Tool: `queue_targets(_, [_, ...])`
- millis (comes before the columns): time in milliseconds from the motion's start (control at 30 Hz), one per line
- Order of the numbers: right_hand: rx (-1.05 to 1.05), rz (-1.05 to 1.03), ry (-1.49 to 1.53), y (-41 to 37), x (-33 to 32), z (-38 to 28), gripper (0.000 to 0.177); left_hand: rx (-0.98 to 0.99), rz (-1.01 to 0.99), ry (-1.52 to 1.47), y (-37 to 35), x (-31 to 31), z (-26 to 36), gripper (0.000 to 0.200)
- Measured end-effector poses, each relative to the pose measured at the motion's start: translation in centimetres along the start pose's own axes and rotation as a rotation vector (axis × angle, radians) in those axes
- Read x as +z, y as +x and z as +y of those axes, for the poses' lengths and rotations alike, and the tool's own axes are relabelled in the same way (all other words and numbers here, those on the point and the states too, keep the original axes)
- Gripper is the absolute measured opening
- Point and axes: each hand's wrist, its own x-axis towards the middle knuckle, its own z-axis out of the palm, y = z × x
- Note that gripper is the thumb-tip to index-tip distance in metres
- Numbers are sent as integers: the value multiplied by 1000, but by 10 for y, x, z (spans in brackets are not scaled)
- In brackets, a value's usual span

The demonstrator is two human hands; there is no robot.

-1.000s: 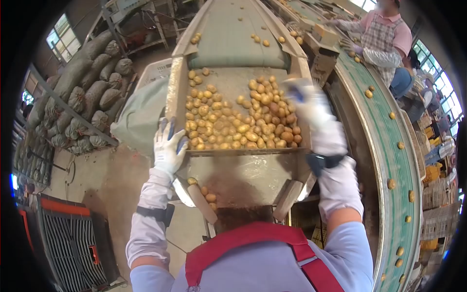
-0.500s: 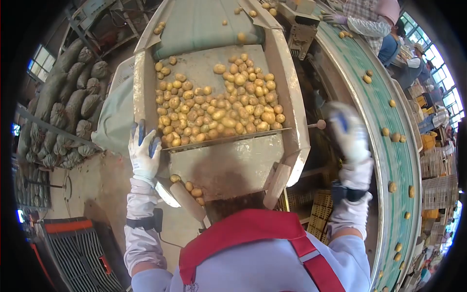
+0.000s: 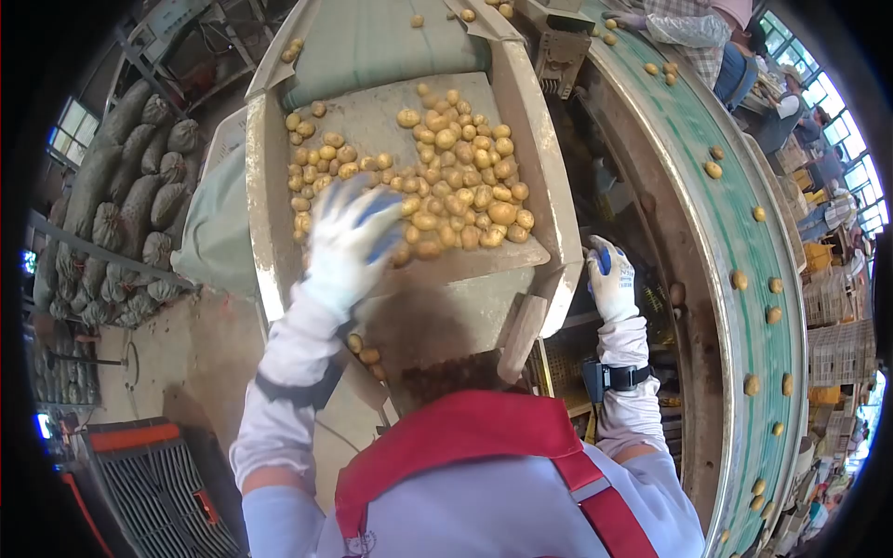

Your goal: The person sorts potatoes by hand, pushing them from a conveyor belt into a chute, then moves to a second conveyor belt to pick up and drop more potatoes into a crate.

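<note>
Potatoes (image 3: 456, 177) lie piled in a worn metal chute (image 3: 265, 200) in front of me. My left hand (image 3: 352, 240), in a white and blue glove, is over the pile's near left part, blurred, its fingers spread. Beyond the chute's right wall, my right hand (image 3: 612, 282) in the same kind of glove has its fingers curled at a spot where the round knob was; what they hold is hidden. Below the chute's left side, a few potatoes (image 3: 369, 355) rest by a wooden block.
A green conveyor belt (image 3: 744, 330) carrying scattered potatoes runs along the right. A co-worker's gloved hand (image 3: 625, 20) is at its far end. Filled sacks (image 3: 139, 205) are stacked at the left, above a slatted orange-topped unit (image 3: 153, 474). Stacked crates (image 3: 842, 358) stand far right.
My left hand has moved from the chute's left wall onto the potatoes. My right hand has come down and left to the knob's place. The thin bar along the pile's near edge no longer shows.
</note>
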Motion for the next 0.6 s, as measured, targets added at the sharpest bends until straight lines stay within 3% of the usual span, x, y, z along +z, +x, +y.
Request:
queue_targets(100, [47,-63,68,-17,6,15,30,215,-53,-147,45,50,27,36])
queue_targets(200, [64,-101,110,-39,21,36,34,164,-465,-56,75,101,52,29])
queue_targets(300, [126,-99,179,-46,28,40,36,182,-667,91,88,140,69,23])
queue_targets(500, [182,-107,343,-54,43,65,36,115,-810,203,100,136,96,27])
queue_targets(600, [210,-131,480,-52,47,74,38,-186,-720,-147,95,112,77,40])
